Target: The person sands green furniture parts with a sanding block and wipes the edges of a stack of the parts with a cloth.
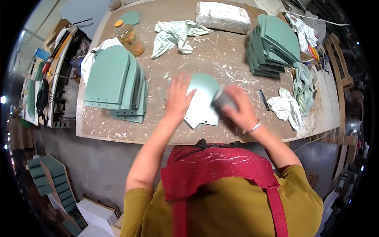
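Two hands work one arched green panel (203, 98) lying flat on the workbench (158, 130): my left hand (178, 98) spreads flat on it, my right hand (237, 106) grips a grey sanding block (223, 100) against its edge. Left of my left hand lies a fanned panel stack (114, 83); beyond my right, another stack (270, 45) and crumpled rags (286, 106).

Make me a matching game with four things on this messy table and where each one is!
Things:
1. bottle
2. grey block
3. white wrapped bundle
4. crumpled pale green cloth

Places:
A. in the right hand
B. far edge of the table, right of middle
C. between the bottle and the bundle
D. behind the left stack of green panels

Pairs: 1-D, 2-A, 3-B, 4-C
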